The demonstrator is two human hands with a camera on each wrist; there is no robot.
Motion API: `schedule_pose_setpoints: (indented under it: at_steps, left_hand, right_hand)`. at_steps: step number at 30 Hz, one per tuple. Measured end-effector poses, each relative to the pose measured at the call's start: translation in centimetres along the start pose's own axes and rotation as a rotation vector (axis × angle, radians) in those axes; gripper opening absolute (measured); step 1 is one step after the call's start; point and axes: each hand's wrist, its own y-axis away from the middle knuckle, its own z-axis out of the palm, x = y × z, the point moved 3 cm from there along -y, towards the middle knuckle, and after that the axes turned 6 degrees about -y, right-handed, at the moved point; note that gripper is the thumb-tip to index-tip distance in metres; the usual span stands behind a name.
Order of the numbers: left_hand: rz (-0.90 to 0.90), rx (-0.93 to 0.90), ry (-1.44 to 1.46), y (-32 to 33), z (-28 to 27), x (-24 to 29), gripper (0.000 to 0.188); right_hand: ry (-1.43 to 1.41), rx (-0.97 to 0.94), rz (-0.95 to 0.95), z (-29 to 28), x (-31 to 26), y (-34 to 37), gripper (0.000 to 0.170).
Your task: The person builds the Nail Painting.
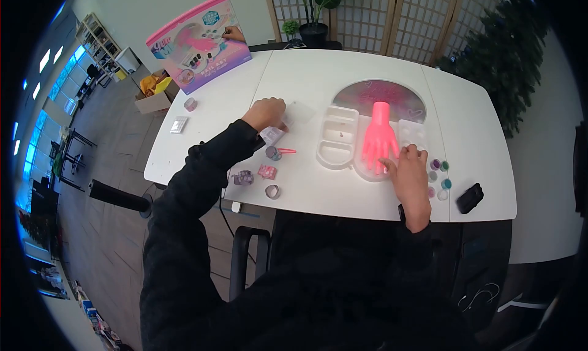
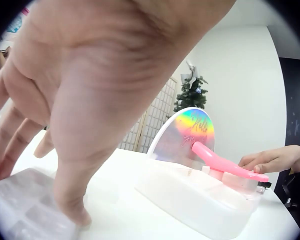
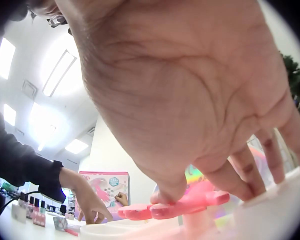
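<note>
In the head view my left hand (image 1: 266,113) is over a clear compartment tray (image 1: 271,135) left of the white station. The left wrist view has its fingers loosely spread, thumb beside that tray (image 2: 34,205); firm contact cannot be told. A pink model hand (image 1: 380,140) lies palm-down on the white base (image 1: 361,172), in front of a shiny oval mirror (image 1: 404,97). Spread over the base's right side is my right hand (image 1: 410,179), its thumb at the model's fingers (image 3: 165,210) and its other fingertips resting on the white base.
Pink and purple packets (image 1: 267,171) (image 1: 243,178), a round container (image 1: 272,192) and pink tweezers (image 1: 286,151) lie at left. Several small colored pots (image 1: 446,184) and a black object (image 1: 470,198) are at right. A box (image 1: 202,45) stands at back left.
</note>
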Motion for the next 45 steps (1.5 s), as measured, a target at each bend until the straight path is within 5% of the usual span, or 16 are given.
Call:
schedule_pose_setpoints:
  at_steps: [6,12,15,18,24,29,45]
  left_hand:
    - [-0.013,-0.041,0.021,0.1,-0.5,-0.8,0.066]
    - [-0.189,0.225,0.198,0.5,-2.9,-3.0,0.066]
    - [-0.134,0.277,0.761,4.1,-6.8,-1.2,0.065]
    - [-0.028,0.372,0.891,6.0,-7.5,0.4,0.057]
    - [0.077,0.362,0.726,7.0,-7.6,2.9,0.052]
    - [0.01,0.289,0.773,5.6,-6.7,2.3,0.034]
    - [0.348,0.65,0.921,4.7,-11.0,7.4,0.023]
  right_hand:
    - [-0.037,-0.086,0.047,-0.3,0.0,-0.1,0.058]
    - [-0.033,0.054,-0.034,0.6,0.6,0.1,0.061]
    - [-0.047,0.014,0.008,0.4,0.4,0.1,0.061]
    - [-0.035,0.038,0.01,0.6,0.5,0.1,0.061]
    - [-0.109,-0.107,0.109,-0.8,-0.5,0.2,0.057]
    - [-0.118,-0.02,0.052,0.6,0.6,0.2,0.058]
    - [-0.132,-0.007,0.014,1.0,1.3,0.1,0.06]
